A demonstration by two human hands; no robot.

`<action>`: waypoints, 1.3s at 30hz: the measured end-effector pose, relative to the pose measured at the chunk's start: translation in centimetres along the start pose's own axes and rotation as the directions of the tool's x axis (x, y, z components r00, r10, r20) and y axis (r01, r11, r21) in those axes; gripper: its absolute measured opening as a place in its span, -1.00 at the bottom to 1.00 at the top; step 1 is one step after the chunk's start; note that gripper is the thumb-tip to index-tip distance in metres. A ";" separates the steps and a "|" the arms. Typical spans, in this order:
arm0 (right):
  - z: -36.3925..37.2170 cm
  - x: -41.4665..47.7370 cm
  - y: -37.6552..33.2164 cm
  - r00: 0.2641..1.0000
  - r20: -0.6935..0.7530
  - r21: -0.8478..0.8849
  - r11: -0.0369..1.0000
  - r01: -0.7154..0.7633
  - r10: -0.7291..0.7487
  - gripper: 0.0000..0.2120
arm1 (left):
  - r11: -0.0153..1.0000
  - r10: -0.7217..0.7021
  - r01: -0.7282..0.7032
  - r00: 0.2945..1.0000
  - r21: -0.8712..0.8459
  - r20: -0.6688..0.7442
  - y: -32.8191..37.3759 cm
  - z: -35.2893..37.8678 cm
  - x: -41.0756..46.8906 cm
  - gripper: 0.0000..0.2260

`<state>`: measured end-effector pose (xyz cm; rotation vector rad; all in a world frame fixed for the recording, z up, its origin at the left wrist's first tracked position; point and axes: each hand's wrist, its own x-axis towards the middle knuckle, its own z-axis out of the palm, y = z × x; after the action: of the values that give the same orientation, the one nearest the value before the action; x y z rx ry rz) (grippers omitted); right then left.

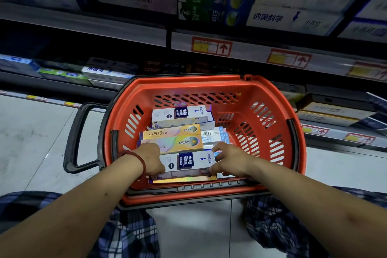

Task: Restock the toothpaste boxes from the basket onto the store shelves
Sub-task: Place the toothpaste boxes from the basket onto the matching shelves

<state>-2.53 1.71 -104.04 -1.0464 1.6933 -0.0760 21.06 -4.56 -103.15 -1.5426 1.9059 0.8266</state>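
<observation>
Forearms: both bare, reaching from the bottom of the view down into the basket; plaid cloth over the knees shows on either side below them.
Left hand (151, 158): curled over the left end of the white box, fingers pressed on its near edge; a red cord (140, 160) circles the wrist.
Right hand (229, 160): clasping the right end of the same box, thumb along the far edge, fingers tucked under the near side.
White box (188, 162): held between the two hands, lying flat and crosswise at the near end of the basket, on top of a shiny-edged box (184, 180). Whether it has left the pile below I cannot tell.
Other boxes: two orange boxes (173, 138) just beyond the hands, a second white box (180, 116) farther back, a pale blue one (213, 135) to the right.
Basket (278, 109): red, on the floor (31, 142) right against the shelves, dark handle (77, 134) folded out to the left; right half of its bottom bare.
Shelves (261, 56): upper rows hold matching white boxes (293, 6); price tags (211, 46) line the edge.
Progress: judged mid-task; at least six boxes remain in the basket, and the bare half suggests some have been shelved.
Step in hand: picking up the near white box, likely bound for the matching row above on the right.
</observation>
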 end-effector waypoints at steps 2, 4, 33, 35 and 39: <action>0.2 0.1 0.0 1.000 -0.014 0.104 0.994 -0.019 0.020 -0.33 | 0.975 -0.051 0.049 0.999 -0.216 -0.002 -0.1 0.0 0.2 -0.78; 0.2 0.3 -0.1 0.998 -0.037 0.188 0.981 -0.037 0.044 -0.32 | 0.908 -0.098 0.101 0.995 -0.406 0.030 -0.2 0.1 0.3 -0.75; -8.7 -3.4 -6.0 0.923 -0.351 0.671 0.646 0.365 -0.157 -0.51 | -0.307 0.041 -0.354 0.922 -0.883 -0.384 1.3 -7.0 -2.8 -0.66; -8.8 -3.6 -6.2 0.898 -0.369 0.612 0.665 0.428 -0.239 -0.52 | -0.375 0.059 -0.333 0.923 -0.865 -0.380 1.4 -7.2 -2.9 -0.78; -8.4 -4.6 -6.9 0.833 -0.402 0.416 0.734 0.537 -0.381 -0.60 | -0.350 0.114 -0.188 0.964 -0.918 -0.241 1.0 -7.4 -3.1 -0.65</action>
<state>-5.07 -3.08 -93.60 -1.0479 1.4899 -1.0122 20.38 -7.96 -95.89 -1.9287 0.9903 3.2312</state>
